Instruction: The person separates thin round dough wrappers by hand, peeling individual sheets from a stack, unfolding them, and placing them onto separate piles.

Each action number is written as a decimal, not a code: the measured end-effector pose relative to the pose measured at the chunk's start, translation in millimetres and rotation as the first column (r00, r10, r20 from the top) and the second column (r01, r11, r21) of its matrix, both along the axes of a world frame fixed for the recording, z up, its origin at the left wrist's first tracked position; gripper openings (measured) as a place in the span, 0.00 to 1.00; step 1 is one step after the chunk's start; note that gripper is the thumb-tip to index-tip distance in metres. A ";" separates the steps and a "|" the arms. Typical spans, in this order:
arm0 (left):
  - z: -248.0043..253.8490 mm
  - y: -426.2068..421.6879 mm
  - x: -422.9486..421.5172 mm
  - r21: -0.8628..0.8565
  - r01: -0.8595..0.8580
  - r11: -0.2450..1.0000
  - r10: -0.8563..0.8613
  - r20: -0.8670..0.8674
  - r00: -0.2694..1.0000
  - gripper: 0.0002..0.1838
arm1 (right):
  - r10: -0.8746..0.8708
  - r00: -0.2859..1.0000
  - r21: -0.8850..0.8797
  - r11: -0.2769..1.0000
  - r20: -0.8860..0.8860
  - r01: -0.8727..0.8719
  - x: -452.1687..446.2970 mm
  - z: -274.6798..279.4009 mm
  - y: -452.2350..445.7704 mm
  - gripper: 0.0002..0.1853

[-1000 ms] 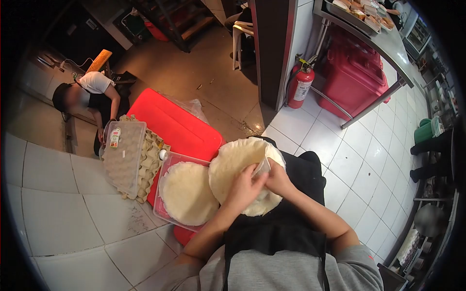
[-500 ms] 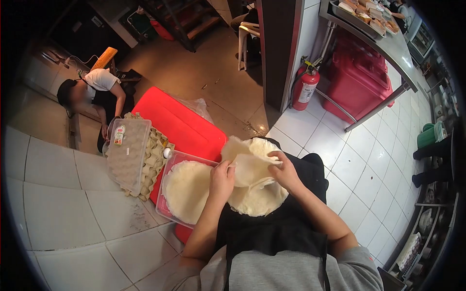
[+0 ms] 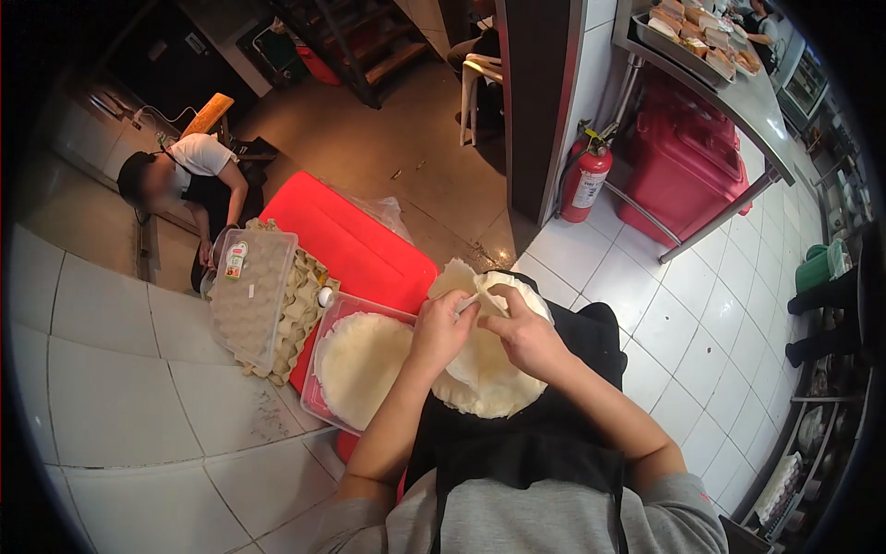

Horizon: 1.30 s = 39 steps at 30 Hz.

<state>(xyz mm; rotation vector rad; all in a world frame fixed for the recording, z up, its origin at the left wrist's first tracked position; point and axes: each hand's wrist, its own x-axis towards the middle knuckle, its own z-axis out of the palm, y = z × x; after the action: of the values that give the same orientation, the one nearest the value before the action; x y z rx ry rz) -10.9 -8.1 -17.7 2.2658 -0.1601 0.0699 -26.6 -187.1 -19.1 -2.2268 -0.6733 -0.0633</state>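
Note:
A stack of thin, round, pale spring roll wrappers (image 3: 498,383) lies on my lap over a black apron (image 3: 591,342). Above it, my left hand (image 3: 441,334) pinches the edge of a lifted wrapper (image 3: 452,278). Close beside, my right hand (image 3: 528,340) has its fingers closed on the same sheet, which hangs folded between both hands. To the left, a second wrapper stack (image 3: 363,365) fills a clear plastic container (image 3: 318,392). My fingers partly hide where the sheet separates.
Behind the container is a large red lid (image 3: 351,240). Cardboard egg trays (image 3: 300,323) with a clear plastic cover (image 3: 254,295) stand at left, near a crouching person (image 3: 208,180). A fire extinguisher (image 3: 585,185) and a red bin (image 3: 683,175) stand at right by a steel table (image 3: 738,120).
My hands have come closer together, and the sheet spread between them is now bunched and folded. My right hand has moved left. The view has shifted slightly.

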 end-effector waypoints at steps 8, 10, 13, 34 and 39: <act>-25.2 47.5 -2.3 -0.081 -0.237 0.968 0.244 0.081 0.966 0.14 | -0.066 0.725 0.245 0.917 -0.686 0.315 21.1 -17.5 -28.0 0.22; -25.7 53.4 -8.1 -0.169 -0.294 0.941 0.291 -0.040 0.956 0.14 | 0.036 0.663 0.413 0.808 -0.747 0.421 18.8 -28.6 -34.3 0.22; -35.7 64.0 -15.6 -0.337 -0.274 0.901 0.213 -0.205 0.955 0.14 | 0.049 0.811 0.482 0.824 -0.583 0.297 9.9 -23.8 -35.6 0.26; 31.7 42.3 12.3 -0.137 0.182 0.974 -0.180 0.030 0.983 0.10 | 0.139 0.972 0.231 0.968 -0.189 -0.094 29.8 38.1 -27.6 0.15; 16.4 66.0 6.4 -0.266 0.105 0.958 -0.087 0.080 0.993 0.08 | 0.035 0.921 0.289 0.953 -0.389 0.086 17.7 25.0 -37.4 0.14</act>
<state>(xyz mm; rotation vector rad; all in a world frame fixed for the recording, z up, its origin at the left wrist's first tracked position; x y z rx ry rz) -4.5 57.9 -1.3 1.9809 -0.2798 0.1108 -8.8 -224.5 5.9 -1.8758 -0.3828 0.2459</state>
